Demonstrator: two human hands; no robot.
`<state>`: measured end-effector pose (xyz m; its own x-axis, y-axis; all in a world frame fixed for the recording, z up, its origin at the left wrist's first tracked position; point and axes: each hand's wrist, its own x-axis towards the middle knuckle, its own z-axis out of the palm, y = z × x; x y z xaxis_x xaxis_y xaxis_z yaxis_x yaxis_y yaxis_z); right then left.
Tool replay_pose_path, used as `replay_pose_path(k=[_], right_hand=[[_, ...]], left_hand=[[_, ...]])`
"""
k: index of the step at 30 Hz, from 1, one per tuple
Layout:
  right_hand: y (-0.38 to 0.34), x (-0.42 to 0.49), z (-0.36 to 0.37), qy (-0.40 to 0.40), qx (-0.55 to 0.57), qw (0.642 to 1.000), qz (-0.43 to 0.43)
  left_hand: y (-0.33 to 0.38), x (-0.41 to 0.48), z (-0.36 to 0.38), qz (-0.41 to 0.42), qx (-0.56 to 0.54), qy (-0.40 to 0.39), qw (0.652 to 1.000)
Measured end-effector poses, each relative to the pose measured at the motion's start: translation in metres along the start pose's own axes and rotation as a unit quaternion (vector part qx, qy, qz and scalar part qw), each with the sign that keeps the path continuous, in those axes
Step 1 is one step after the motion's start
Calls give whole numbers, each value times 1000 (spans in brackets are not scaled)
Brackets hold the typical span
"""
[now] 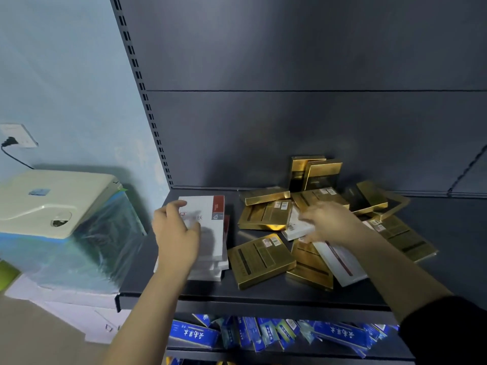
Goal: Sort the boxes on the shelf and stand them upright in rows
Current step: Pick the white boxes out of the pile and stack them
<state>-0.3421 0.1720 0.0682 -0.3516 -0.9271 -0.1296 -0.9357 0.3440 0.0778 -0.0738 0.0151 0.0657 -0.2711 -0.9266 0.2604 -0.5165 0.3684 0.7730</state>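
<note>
Sorting underway: left hand (pixel 175 230) fingers spread on white box stack (pixel 210 238) at nine o'clock, right hand (pixel 326 222) fingers clamping a white box (pixel 296 229) from the gold boxes (pixel 261 259), likely stack-bound.

The right hand (pixel 326 222) was motion-blurred — its grip unreadable — and covered part of a white box (pixel 297 227); print stayed illegible.

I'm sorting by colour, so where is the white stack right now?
In the head view the white stack lies at the shelf's left end, under the left hand, with the gold boxes to its right.
</note>
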Motion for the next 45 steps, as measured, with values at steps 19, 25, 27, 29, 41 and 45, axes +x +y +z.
replay_pose_path(k=[19, 25, 27, 29, 41, 45], right_hand=[[15, -10, -51, 180, 330, 926, 34], [2, -24, -88, 202, 488, 848, 42], [-5, -27, -94, 167, 481, 861, 15], [-14, -29, -94, 111, 457, 883, -1], [-34, -37, -23, 210, 778, 551, 217], [-76, -34, -21, 78, 856, 504, 83]], left_hand=[[60, -24, 51, 74, -108, -272, 953], [77, -20, 55, 80, -183, -290, 936], [82, -19, 55, 86, -181, -274, 941], [86, -19, 54, 94, -170, -277, 941], [57, -31, 46, -256, -479, -234, 806], [53, -38, 37, -189, -414, -232, 860]])
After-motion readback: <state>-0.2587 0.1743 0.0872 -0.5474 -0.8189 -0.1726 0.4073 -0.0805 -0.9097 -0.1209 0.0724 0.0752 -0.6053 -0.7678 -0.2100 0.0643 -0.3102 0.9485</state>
